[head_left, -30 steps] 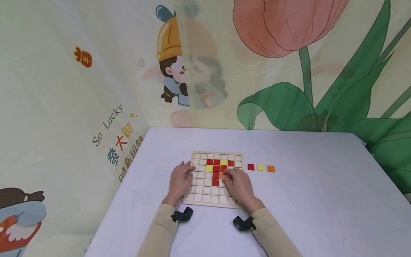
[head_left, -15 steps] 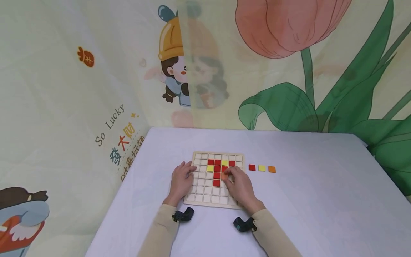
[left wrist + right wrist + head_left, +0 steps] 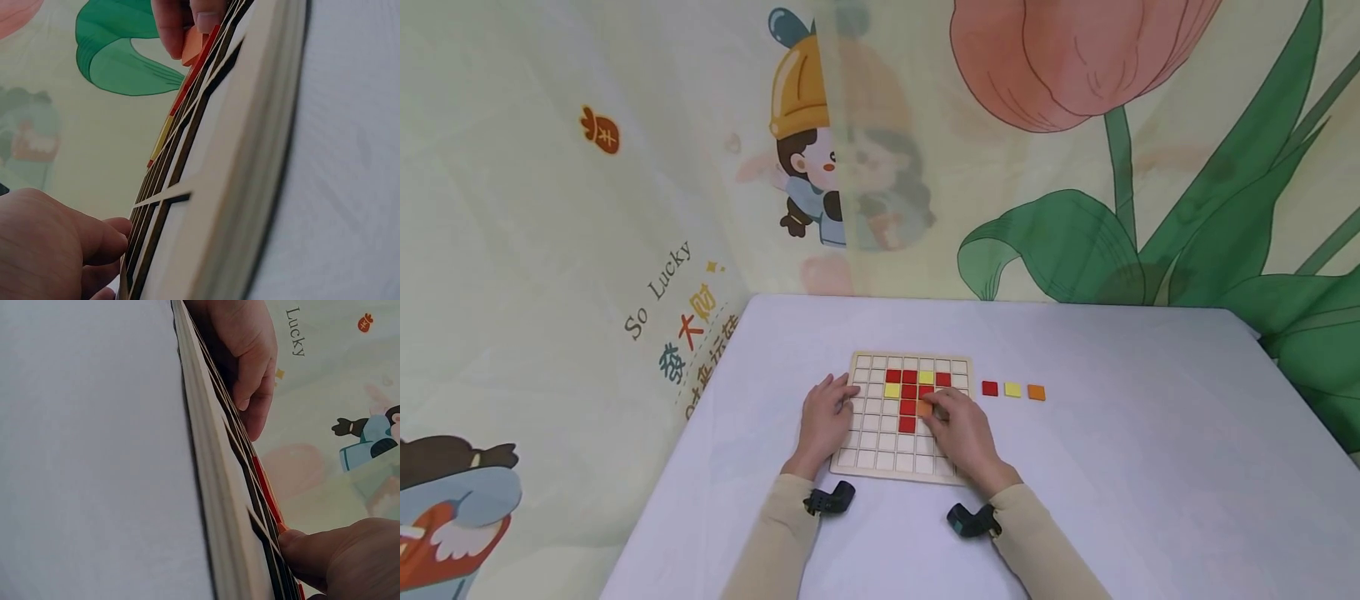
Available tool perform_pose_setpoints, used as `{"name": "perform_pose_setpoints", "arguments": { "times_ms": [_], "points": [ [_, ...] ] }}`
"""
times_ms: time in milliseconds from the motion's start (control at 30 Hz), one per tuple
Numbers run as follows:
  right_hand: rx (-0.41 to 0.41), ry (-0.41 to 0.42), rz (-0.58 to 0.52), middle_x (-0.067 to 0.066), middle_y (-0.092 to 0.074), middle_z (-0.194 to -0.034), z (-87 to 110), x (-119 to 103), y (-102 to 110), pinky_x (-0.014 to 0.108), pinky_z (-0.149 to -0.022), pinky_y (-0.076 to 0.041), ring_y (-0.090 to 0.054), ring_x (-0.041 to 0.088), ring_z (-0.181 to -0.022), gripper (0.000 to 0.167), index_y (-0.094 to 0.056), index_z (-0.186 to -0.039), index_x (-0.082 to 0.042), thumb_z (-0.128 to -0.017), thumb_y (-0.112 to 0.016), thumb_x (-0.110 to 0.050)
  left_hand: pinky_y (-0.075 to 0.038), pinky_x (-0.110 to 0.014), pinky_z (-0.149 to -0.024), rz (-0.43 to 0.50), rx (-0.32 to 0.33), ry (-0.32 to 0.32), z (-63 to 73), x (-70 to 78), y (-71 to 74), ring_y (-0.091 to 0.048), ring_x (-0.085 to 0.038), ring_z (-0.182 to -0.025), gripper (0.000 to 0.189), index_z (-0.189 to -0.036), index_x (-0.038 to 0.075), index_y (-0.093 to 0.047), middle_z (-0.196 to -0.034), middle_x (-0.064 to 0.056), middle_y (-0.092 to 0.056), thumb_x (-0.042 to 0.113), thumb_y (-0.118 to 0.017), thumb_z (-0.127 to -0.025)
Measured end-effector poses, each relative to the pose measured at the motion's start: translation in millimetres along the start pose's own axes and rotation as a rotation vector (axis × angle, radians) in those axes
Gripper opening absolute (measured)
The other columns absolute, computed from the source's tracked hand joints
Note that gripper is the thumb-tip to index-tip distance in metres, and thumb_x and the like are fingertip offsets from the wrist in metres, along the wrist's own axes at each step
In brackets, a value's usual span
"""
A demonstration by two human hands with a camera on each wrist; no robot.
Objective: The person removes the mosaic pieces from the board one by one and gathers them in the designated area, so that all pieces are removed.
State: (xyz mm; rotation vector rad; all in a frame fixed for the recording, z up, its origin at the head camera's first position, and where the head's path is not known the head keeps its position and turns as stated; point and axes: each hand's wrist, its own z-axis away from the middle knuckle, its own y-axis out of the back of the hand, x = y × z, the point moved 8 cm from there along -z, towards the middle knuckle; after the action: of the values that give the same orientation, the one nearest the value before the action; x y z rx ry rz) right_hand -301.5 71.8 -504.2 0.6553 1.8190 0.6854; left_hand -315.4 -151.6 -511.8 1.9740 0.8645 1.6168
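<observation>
A wooden grid board [image 3: 867,440] lies on the table, with several red square tiles [image 3: 907,407] and two yellow tiles [image 3: 892,390] set in its upper cells. My right hand [image 3: 964,432] pinches an orange tile [image 3: 924,409] between thumb and fingers, just right of the red column. In the left wrist view that orange tile [image 3: 193,47] stands tilted at the board's surface. At the board's left edge rests my left hand [image 3: 825,421], its fingers loosely extended over the rim. The right hand covers some cells on the right side.
To the right of the board, a loose red tile [image 3: 990,388], yellow tile [image 3: 1012,389] and orange tile [image 3: 1036,392] lie in a row. A white cloth covers the table [image 3: 1150,467]. A printed curtain [image 3: 1037,167] hangs behind it.
The head view has shifted slightly. The right hand keeps the orange tile at the same cell, with a little more of the tile showing; the left hand stays at the board's edge.
</observation>
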Motion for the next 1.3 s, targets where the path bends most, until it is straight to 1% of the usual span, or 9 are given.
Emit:
{"name": "perform_pose_setpoints", "arguments": {
  "times_ms": [267, 333, 467, 567, 633, 733, 900, 1200, 1300],
  "points": [
    [-0.072, -0.052, 0.056, -0.001, -0.065, -0.113, 2.0, 2.5, -0.3, 0.034, -0.088, -0.056, -0.059, 0.017, -0.1, 0.034, -0.071, -0.115, -0.015, -0.082, -0.079, -0.014, -0.016, -0.048, -0.12, -0.007, -0.009, 0.016, 2.2, -1.7, -2.6, -0.032, -0.031, -0.143, 0.027, -0.116, 0.006, -0.07, -0.144, -0.011, -0.052, 0.005, -0.056, -0.093],
    [-0.086, -0.067, 0.057, -0.002, -0.064, -0.108, 1.7, 3.8, 0.5, 0.032, -0.084, -0.056, -0.058, 0.015, -0.094, 0.033, -0.071, -0.114, -0.015, -0.082, -0.08, -0.015, -0.016, -0.048, -0.12, -0.006, -0.01, 0.015, 2.1, -1.7, -2.8, -0.032, -0.031, -0.143, 0.027, -0.116, 0.006, -0.07, -0.144, -0.011, -0.052, 0.004, -0.056, -0.093],
    [-0.1, -0.082, 0.044, -0.005, -0.064, -0.095, -0.3, 6.0, 1.7, 0.026, -0.072, -0.053, -0.054, 0.013, -0.082, 0.021, -0.073, -0.102, -0.016, -0.082, -0.079, -0.015, -0.016, -0.049, -0.12, 0.007, 0.0, 0.006, 1.3, -0.4, -1.4, -0.032, -0.032, -0.142, 0.027, -0.115, 0.005, -0.07, -0.143, -0.012, -0.052, 0.003, -0.056, -0.092],
    [-0.115, -0.097, 0.033, -0.006, -0.062, -0.089, -0.7, 8.2, 1.3, 0.024, -0.068, -0.051, -0.052, 0.013, -0.077, 0.014, -0.073, -0.095, -0.017, -0.082, -0.079, -0.014, -0.016, -0.05, -0.12, 0.01, 0.0, 0.009, 1.5, -1.4, -1.7, -0.033, -0.033, -0.142, 0.027, -0.115, 0.005, -0.071, -0.143, -0.012, -0.052, 0.003, -0.057, -0.092],
    [-0.126, -0.104, 0.03, -0.006, -0.061, -0.087, -0.4, 9.2, 0.5, 0.024, -0.066, -0.05, -0.051, 0.013, -0.076, 0.016, -0.072, -0.097, -0.016, -0.082, -0.079, -0.013, -0.016, -0.05, -0.12, 0.005, -0.004, 0.014, 1.8, -2.5, -2.4, -0.033, -0.032, -0.142, 0.027, -0.115, 0.006, -0.071, -0.143, -0.012, -0.052, 0.003, -0.057, -0.092],
    [-0.135, -0.099, 0.031, -0.006, -0.059, -0.086, -0.5, 9.3, -0.3, 0.025, -0.067, -0.049, -0.051, 0.014, -0.077, 0.025, -0.071, -0.106, -0.014, -0.082, -0.079, -0.015, -0.016, -0.049, -0.12, -0.001, -0.005, 0.012, 1.6, -3.0, -2.9, -0.032, -0.032, -0.142, 0.027, -0.115, 0.006, -0.07, -0.143, -0.012, -0.052, 0.003, -0.056, -0.092],
    [-0.136, -0.088, 0.04, -0.005, -0.061, -0.091, -1.7, 9.0, -1.2, 0.026, -0.069, -0.049, -0.052, 0.013, -0.079, 0.037, -0.069, -0.117, -0.011, -0.082, -0.079, -0.019, -0.016, -0.049, -0.12, -0.001, 0.0, -0.002, -0.2, -1.0, -2.2, -0.033, -0.033, -0.142, 0.027, -0.115, 0.005, -0.07, -0.143, -0.012, -0.052, 0.003, -0.056, -0.092],
    [-0.125, -0.056, 0.06, -0.005, -0.06, -0.089, -3.1, 6.4, -1.1, 0.027, -0.069, -0.049, -0.051, 0.012, -0.078, 0.028, -0.071, -0.109, -0.01, -0.084, -0.077, -0.02, -0.015, -0.048, -0.121, -0.002, -0.008, 0.002, -0.7, 1.3, -0.1, -0.033, -0.032, -0.142, 0.027, -0.116, 0.005, -0.07, -0.144, -0.012, -0.052, 0.004, -0.056, -0.092],
    [-0.127, -0.054, 0.05, -0.004, -0.06, -0.091, -3.2, 5.2, -1.0, 0.027, -0.071, -0.05, -0.052, 0.012, -0.08, 0.028, -0.071, -0.108, -0.01, -0.083, -0.078, -0.021, -0.015, -0.049, -0.12, -0.002, -0.007, 0.003, -0.5, 1.6, 1.7, -0.033, -0.032, -0.142, 0.027, -0.116, 0.005, -0.07, -0.144, -0.012, -0.052, 0.004, -0.056, -0.092]
  ]
}}
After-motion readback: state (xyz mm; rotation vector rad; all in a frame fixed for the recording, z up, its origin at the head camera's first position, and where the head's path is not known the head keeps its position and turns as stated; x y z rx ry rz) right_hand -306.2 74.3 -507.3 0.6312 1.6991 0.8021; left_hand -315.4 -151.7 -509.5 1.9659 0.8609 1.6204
